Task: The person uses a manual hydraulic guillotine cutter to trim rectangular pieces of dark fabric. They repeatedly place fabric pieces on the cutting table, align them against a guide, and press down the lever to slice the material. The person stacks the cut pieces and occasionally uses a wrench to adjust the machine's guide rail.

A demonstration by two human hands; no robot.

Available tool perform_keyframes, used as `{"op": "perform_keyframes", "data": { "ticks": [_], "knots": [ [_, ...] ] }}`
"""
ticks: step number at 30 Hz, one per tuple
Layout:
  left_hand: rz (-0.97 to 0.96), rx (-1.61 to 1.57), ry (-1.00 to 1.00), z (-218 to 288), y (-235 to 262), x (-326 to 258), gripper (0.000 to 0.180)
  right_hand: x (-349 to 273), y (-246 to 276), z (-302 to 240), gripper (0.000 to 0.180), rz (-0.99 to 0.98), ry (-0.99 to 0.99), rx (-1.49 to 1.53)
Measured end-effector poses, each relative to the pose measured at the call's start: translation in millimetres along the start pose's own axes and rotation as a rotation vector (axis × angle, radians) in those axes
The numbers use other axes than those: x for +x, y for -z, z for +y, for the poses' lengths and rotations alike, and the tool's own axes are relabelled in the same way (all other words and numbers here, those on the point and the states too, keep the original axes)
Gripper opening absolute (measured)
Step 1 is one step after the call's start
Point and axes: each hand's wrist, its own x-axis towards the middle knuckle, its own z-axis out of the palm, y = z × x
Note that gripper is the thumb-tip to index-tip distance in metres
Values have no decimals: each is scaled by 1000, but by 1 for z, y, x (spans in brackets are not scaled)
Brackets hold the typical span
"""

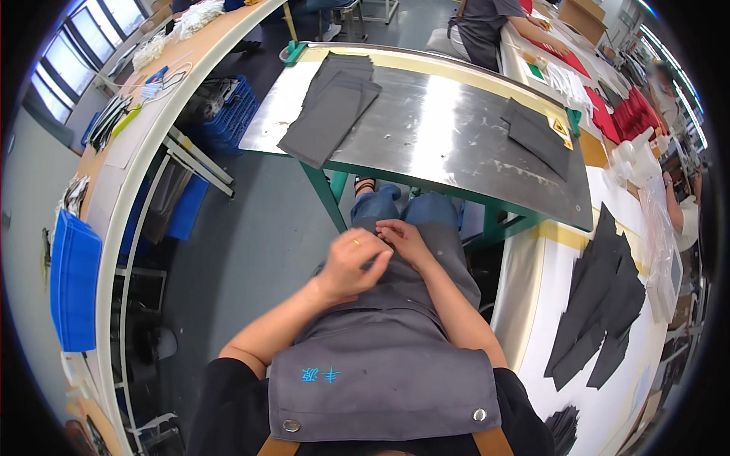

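Your left hand [351, 264] and your right hand [405, 241] meet over your lap, fingertips touching just above your knees. Both rest on the grey apron [395, 334] that covers your thighs and chest. Your left hand is curled, fingers bent toward the thumb, with a ring on one finger; your right hand lies flatter with its fingers drawn together toward the left one. Whether either hand pinches anything small between the fingers cannot be told from here; if something is there, it is hidden by your knuckles.

Your blue-jeaned knees [403, 207] show just beyond your hands, under the front edge of the metal table [449, 129]. That table has a shiny steel top on a green frame. On its far left part lies a stack of dark grey fabric pieces [333, 106], long and slightly fanned. On its right part lies a smaller dark fabric piece [538, 135], near a yellow triangular marker.

To your right a white work surface [566, 304] carries a pile of black cut fabric pieces [604, 304]. To your left a long curved bench [144, 129] runs away from you, with blue plastic crates [74, 281] beside and under it. Another person [487, 30] sits at the far side, well apart from you.
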Motion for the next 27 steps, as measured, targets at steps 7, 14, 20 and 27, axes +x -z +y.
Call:
{"op": "perform_keyframes", "data": {
  "ticks": [7,14,20,27],
  "knots": [
    [-583,379,307,-52,-71,-81,55,0,3,-19,34,70,-49,250],
    [-680,407,282,-66,-77,-67,58,7,37,-42,31,286,52,474],
    [-605,348,262,-69,-79,-66,60,11,81,-46,28,681,192,321],
    [-647,302,287,-70,-75,-61,60,75,-45,-57,45,90,36,19]
  ]
}}
